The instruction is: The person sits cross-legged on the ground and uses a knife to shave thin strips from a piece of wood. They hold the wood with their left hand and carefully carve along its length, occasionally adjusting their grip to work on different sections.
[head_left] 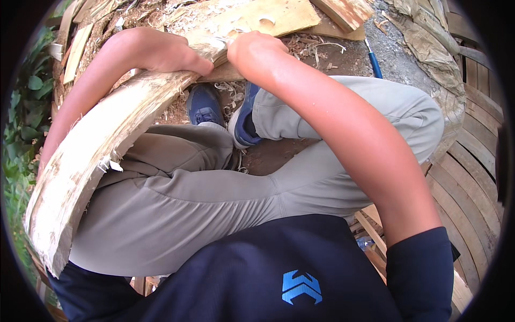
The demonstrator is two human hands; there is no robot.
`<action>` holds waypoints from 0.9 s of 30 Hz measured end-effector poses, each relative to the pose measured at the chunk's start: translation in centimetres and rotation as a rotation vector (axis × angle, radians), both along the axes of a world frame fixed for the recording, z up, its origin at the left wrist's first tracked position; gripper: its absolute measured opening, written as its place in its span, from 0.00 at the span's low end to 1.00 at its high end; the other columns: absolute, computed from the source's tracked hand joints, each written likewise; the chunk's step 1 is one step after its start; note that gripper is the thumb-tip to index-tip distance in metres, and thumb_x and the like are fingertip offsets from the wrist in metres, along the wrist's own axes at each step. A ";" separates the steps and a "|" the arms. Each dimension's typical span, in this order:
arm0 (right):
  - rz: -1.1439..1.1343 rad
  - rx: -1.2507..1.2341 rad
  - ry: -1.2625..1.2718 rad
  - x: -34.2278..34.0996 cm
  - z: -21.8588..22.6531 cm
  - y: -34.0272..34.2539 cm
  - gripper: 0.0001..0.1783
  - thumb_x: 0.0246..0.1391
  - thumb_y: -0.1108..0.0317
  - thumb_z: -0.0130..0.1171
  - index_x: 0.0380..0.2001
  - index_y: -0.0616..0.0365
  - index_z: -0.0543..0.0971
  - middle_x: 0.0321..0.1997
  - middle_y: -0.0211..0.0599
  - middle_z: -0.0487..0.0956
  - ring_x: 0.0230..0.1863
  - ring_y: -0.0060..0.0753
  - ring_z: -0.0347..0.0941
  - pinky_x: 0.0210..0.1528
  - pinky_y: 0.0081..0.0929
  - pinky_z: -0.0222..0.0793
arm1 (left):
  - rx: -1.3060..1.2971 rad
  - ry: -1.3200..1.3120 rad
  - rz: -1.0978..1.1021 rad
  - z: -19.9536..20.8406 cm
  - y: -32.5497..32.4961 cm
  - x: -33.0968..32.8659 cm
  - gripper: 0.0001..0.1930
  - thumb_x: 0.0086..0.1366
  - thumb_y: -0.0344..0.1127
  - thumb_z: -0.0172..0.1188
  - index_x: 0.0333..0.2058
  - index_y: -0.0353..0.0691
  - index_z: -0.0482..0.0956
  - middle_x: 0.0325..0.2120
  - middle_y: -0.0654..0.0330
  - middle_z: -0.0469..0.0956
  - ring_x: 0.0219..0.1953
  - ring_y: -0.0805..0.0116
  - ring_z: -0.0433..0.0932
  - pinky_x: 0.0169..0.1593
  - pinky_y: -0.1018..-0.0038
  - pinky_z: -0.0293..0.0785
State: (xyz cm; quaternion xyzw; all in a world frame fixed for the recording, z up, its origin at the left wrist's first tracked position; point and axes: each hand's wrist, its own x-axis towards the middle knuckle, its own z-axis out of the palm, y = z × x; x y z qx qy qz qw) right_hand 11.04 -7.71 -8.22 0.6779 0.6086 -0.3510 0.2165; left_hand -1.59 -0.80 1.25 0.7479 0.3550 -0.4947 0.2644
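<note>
A long rough plank (110,126) of pale wood slants from beside my left thigh up to my hands, its edges splintered. My left hand (174,53) is closed over the upper part of the plank, the thumb pressed along its surface. Right beside the plank's far end, my right hand (255,51) is curled into a fist. Its fingers face away, so whatever it grips is hidden. A curled shaving (219,41) shows between the two hands.
Pale boards (268,19) lie ahead among wood shavings. A thin tool with a blue handle (374,64) rests on grey ground to the right. Wooden slats (466,182) run along the right side, green plants (27,107) along the left. My blue shoes (205,104) are below the hands.
</note>
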 end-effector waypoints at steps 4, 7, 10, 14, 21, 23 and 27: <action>0.083 0.030 0.051 3.6 -4.9 0.6 0.19 0.58 0.70 0.56 0.52 0.61 0.81 0.57 0.44 0.81 0.52 0.47 0.81 0.52 0.44 0.79 | -0.045 -0.088 -0.151 -3.2 1.3 2.2 0.31 0.64 0.63 0.49 0.49 0.41 0.83 0.47 0.45 0.82 0.46 0.52 0.81 0.53 0.61 0.72; 0.092 0.202 0.143 6.0 -7.5 -0.3 0.24 0.70 0.58 0.40 0.47 0.68 0.79 0.46 0.66 0.80 0.49 0.61 0.79 0.51 0.52 0.74 | -0.010 -0.067 -0.033 -1.6 0.9 0.6 0.37 0.60 0.67 0.51 0.50 0.36 0.83 0.50 0.45 0.81 0.48 0.51 0.81 0.55 0.61 0.72; -0.069 0.183 0.204 7.4 -5.8 -1.4 0.33 0.70 0.46 0.39 0.44 0.70 0.78 0.41 0.65 0.80 0.44 0.60 0.79 0.48 0.50 0.72 | -0.001 -0.042 0.036 -1.6 0.5 0.3 0.38 0.60 0.67 0.52 0.49 0.35 0.83 0.51 0.44 0.80 0.49 0.50 0.80 0.55 0.61 0.72; -0.295 0.088 0.239 9.2 -4.3 -2.2 0.37 0.67 0.37 0.42 0.36 0.67 0.76 0.29 0.47 0.79 0.25 0.44 0.75 0.32 0.41 0.71 | 0.011 -0.094 0.062 -2.4 0.9 0.3 0.43 0.57 0.68 0.56 0.50 0.26 0.78 0.44 0.40 0.81 0.47 0.51 0.82 0.50 0.63 0.75; -0.902 -0.303 0.682 9.5 -4.7 -1.4 0.26 0.69 0.40 0.37 0.30 0.52 0.66 0.21 0.17 0.62 0.14 0.08 0.51 0.12 0.15 0.51 | -0.003 -0.086 0.047 -2.0 1.2 0.6 0.44 0.58 0.68 0.56 0.51 0.25 0.76 0.44 0.39 0.81 0.46 0.49 0.82 0.51 0.61 0.74; -0.982 -0.389 0.760 10.0 -5.3 -1.4 0.26 0.69 0.40 0.37 0.30 0.52 0.66 0.20 0.18 0.62 0.14 0.08 0.52 0.13 0.14 0.50 | -0.036 -0.106 0.025 -2.2 1.3 0.5 0.43 0.59 0.68 0.55 0.51 0.25 0.76 0.44 0.39 0.81 0.46 0.49 0.82 0.51 0.61 0.74; -1.015 -0.427 0.864 10.4 -5.0 -1.1 0.27 0.70 0.41 0.37 0.33 0.52 0.70 0.17 0.16 0.61 0.16 0.12 0.55 0.17 0.18 0.55 | -0.027 -0.086 0.052 -1.7 1.2 0.6 0.43 0.60 0.68 0.55 0.52 0.25 0.76 0.45 0.39 0.81 0.47 0.48 0.82 0.52 0.60 0.74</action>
